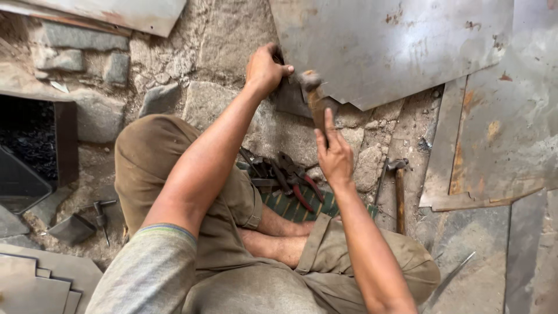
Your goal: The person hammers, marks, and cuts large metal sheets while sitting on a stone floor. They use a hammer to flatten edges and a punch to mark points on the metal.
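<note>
- Rough stone ground (232, 35), cobbled and dusty, seen from above; crossed legs in brown trousers (232, 232) at the bottom.
- Left hand (266, 68): arm stretched forward across the knee, fingers curled shut on the lower left corner of a large grey metal sheet (383, 40), pinning it against the stone.
- Right hand (334, 154): forearm raised from the lower right, fingers wrapped tight around the wooden handle of a hammer (314, 96), thumb pointing up along it; hammer head just beside the sheet's edge, near the left hand.
- Second hammer (399, 189) lying on the ground, right of the wrist.
- Pliers with red grips (299, 186) and other dark tools in a heap between the knees.
- More rust-spotted sheets (500, 134) at right, overlapping.
- Stacked cut plates (40, 282) at lower left; dark box (35, 145) at left.
- No labels or packages legible.
</note>
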